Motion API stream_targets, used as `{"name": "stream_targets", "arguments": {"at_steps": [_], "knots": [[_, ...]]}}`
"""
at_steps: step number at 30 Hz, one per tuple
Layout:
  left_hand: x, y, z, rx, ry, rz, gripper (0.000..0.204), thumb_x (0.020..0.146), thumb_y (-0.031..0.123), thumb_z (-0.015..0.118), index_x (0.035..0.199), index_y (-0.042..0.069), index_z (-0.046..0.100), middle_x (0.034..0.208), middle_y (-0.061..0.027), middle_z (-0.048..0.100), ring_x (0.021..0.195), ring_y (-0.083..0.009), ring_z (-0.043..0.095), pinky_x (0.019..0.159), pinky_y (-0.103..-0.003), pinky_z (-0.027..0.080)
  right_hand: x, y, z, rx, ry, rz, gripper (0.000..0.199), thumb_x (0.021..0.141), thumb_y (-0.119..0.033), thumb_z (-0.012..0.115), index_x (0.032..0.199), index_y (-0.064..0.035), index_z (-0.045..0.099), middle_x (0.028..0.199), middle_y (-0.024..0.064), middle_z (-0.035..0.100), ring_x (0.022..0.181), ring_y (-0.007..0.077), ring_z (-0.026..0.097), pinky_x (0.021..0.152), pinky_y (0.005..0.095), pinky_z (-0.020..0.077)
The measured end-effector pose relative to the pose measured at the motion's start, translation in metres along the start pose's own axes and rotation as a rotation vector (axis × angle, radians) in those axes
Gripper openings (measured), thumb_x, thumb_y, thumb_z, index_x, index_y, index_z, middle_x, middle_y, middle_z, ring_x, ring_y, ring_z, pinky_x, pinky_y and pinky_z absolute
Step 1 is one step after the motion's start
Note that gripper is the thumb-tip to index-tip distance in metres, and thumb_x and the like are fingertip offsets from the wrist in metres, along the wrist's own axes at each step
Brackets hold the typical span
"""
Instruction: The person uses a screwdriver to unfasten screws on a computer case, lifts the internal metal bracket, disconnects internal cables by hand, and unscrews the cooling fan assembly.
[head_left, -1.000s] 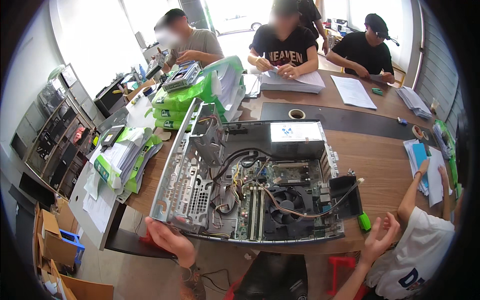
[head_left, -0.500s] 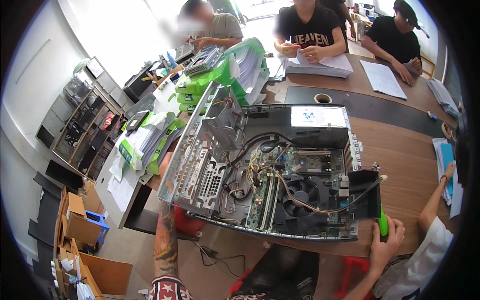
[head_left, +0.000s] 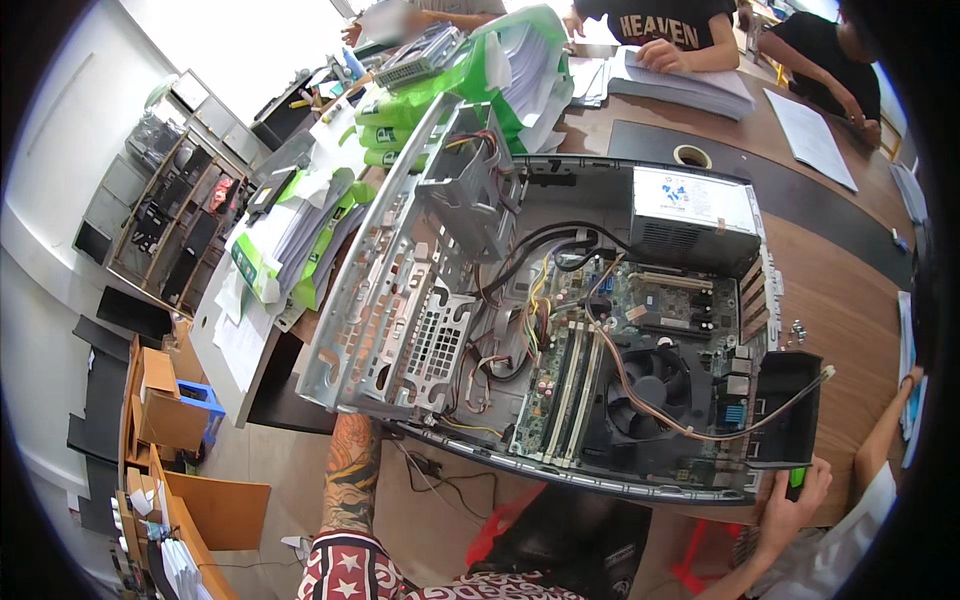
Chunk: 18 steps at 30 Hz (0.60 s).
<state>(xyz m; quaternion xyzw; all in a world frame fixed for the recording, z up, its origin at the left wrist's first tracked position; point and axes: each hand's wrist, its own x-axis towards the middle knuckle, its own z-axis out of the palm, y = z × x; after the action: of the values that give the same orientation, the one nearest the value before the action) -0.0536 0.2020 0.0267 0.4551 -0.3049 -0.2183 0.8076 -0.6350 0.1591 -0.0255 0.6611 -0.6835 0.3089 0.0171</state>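
Open PC case (head_left: 560, 330) flat on wooden counter (head_left: 850, 310), guts exposed.
Left forearm runs under the case's near-left corner, hand hidden, fingers' state unknown. Right hand (head_left: 790, 500) fingers wrapped around green-handled tool (head_left: 797, 482) at near-right corner.

There is only one view — a wide fisheye camera worn on the head, looking steeply down and a little forward. It is near the open computer case (head_left: 560, 320), which fills the middle. The wooden table (head_left: 850, 300) bends toward the rim, and the floor (head_left: 270, 450) shows lower left.
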Motion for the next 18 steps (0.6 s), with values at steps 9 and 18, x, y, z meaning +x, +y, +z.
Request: {"name": "stream_targets", "arguments": {"at_steps": [9, 18], "knots": [[-0.001, -0.001, -0.003, 0.002, -0.005, -0.003, 0.012, 0.101, 0.015, 0.048, 0.098, 0.004, 0.051, 0.079, -0.0007, 0.047, 0.075, -0.0123, 0.048, 0.066, -0.029, 0.042, 0.001, 0.001, 0.002, 0.006, 0.033, 0.035, 0.035, 0.083, -0.006, 0.064, 0.118, -0.002, 0.063, 0.105, 0.0122, 0.055, 0.104, 0.0335, 0.054, 0.096, 0.0409, 0.0403], [-0.01, 0.008, -0.009, 0.012, -0.001, 0.009, 0.011, 0.101, 0.014, 0.048, 0.099, 0.004, 0.051, 0.079, -0.0008, 0.046, 0.073, -0.0121, 0.047, 0.065, -0.029, 0.04, 0.001, -0.011, 0.0, 0.024, 0.058, 0.033, 0.032, 0.082, -0.006, 0.067, 0.114, -0.002, 0.064, 0.103, 0.0113, 0.056, 0.101, 0.032, 0.054, 0.094, 0.0412, 0.0402]]}}
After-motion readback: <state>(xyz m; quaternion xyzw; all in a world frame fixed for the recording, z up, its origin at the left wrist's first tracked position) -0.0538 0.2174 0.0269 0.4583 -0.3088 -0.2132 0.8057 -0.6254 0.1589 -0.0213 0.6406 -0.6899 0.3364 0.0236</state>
